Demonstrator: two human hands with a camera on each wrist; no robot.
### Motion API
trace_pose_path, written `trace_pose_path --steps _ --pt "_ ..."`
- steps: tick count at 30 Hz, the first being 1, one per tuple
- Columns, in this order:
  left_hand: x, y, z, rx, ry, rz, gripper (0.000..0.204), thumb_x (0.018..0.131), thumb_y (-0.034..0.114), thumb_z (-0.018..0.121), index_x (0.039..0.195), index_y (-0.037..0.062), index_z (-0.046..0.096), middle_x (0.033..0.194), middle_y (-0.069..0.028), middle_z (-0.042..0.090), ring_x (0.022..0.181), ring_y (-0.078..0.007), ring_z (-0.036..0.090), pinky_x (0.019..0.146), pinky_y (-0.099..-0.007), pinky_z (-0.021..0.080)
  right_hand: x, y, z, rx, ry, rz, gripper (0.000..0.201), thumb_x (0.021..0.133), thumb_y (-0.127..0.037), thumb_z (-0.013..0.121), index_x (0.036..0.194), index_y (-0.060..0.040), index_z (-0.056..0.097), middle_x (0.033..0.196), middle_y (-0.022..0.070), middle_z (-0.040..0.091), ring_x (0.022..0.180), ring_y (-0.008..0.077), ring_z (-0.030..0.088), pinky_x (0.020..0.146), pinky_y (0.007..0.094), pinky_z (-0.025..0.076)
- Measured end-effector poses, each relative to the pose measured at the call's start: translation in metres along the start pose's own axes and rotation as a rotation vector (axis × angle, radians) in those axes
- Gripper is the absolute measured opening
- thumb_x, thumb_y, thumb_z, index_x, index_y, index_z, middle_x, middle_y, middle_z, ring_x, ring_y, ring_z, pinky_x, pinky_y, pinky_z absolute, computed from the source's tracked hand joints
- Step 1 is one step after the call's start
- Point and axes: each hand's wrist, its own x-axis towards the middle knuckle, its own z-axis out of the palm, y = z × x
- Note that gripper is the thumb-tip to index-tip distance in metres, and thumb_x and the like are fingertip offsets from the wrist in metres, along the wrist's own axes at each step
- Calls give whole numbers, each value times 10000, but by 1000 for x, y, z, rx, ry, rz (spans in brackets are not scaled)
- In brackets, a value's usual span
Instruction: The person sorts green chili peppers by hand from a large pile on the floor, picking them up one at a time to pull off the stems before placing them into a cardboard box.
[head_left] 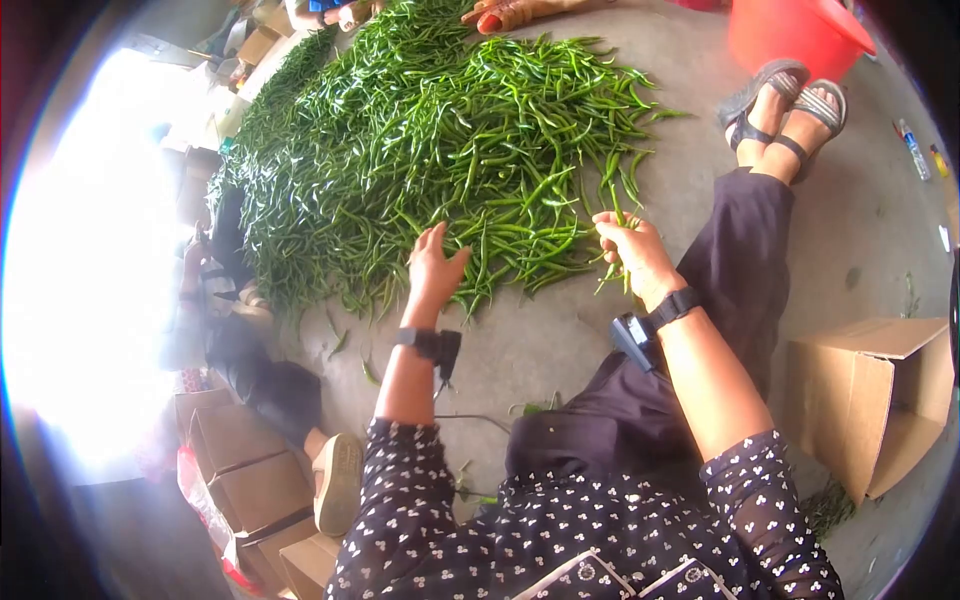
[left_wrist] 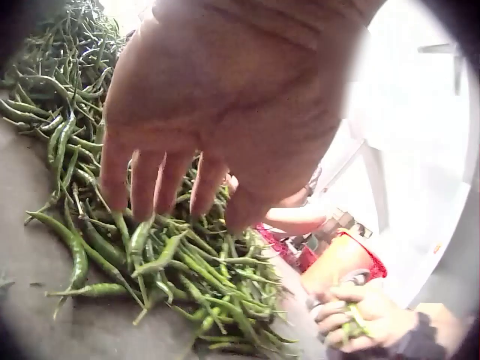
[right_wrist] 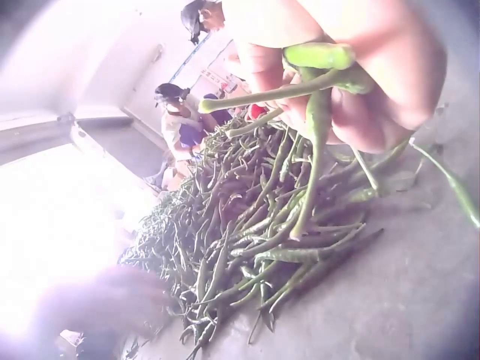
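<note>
A broad heap of green chillies [head_left: 420,150] lies on the floor. Over the heap's near edge is my left hand [head_left: 436,272], its fingers spread and pointing down. In the left wrist view those fingers [left_wrist: 142,184] reach to the chillies [left_wrist: 161,259] with none gripped. My right hand [head_left: 640,252], off the heap's right side, grips several green chillies [right_wrist: 319,116] in curled fingers. Their stems stick out between thumb and fingers in the right wrist view. The palm hides the rest of the bunch.
A cardboard box [head_left: 850,400] stands open at the right, with more boxes [head_left: 245,470] at lower left. A red tub [head_left: 795,40] is at the back right, near sandalled feet [head_left: 810,110]. Other people [right_wrist: 176,112] sit around the heap. Loose chillies [head_left: 338,340] lie on the concrete floor.
</note>
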Motion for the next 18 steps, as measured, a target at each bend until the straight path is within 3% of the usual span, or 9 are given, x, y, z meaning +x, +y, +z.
trace_pose_path --steps 2,4,6,9,12,14,16,17,18 --pt "9 0 36 278 3 79 499 760 260 628 1220 125 487 1272 -129 457 1214 -289 383 948 -468 356 2 0 -1 4 20 -1 117 784 -185 618 885 -126 618 647 -51 530 535 53 473 470 195 352" --pt "-21 64 30 344 -113 -20 496 737 264 645 1203 172 501 1272 -90 457 1242 -298 336 959 -483 332 5 3 -1 6 26 -20 105 786 -200 618 872 -139 621 647 -55 530 535 52 472 471 198 344" --pt "-41 73 40 184 -124 175 449 701 220 664 1135 191 553 1251 -68 462 1201 -312 368 933 -478 346 3 2 3 2 30 -4 99 776 -202 621 853 -140 621 640 -48 535 513 48 473 449 197 338" --pt "-69 69 50 -3 -105 346 259 667 107 653 925 126 643 1148 -72 510 1082 -294 445 861 -443 396 1 -1 4 1 30 23 84 764 -206 627 821 -144 622 629 -42 540 491 45 474 430 196 332" --pt "-77 61 48 -163 -218 250 241 667 100 648 908 112 645 1137 -66 518 1087 -298 441 891 -437 378 2 0 3 19 20 24 63 757 -206 637 790 -154 621 621 -46 539 487 45 473 437 195 333" --pt "-78 57 42 -146 -209 232 284 668 95 644 951 96 630 1152 -107 502 1073 -309 456 893 -421 385 2 -2 3 24 31 22 62 755 -205 638 787 -155 621 620 -45 539 486 47 472 438 197 333" --pt "-77 67 26 104 57 283 364 671 86 634 1033 89 599 1165 -158 479 1049 -316 480 871 -378 415 3 1 1 37 18 8 69 755 -205 637 795 -150 623 617 -41 536 488 51 473 441 198 335" --pt "-74 74 18 146 76 330 459 675 86 628 1127 92 551 1183 -196 455 1050 -319 489 869 -368 424 3 1 1 45 14 -3 71 757 -205 635 797 -147 624 622 -35 537 490 52 473 441 198 336" --pt "-70 88 8 -20 62 374 483 675 76 629 1149 91 536 1179 -192 463 1060 -320 486 879 -381 419 3 2 1 52 8 -14 73 758 -204 632 799 -145 625 626 -30 538 491 54 474 440 199 338"
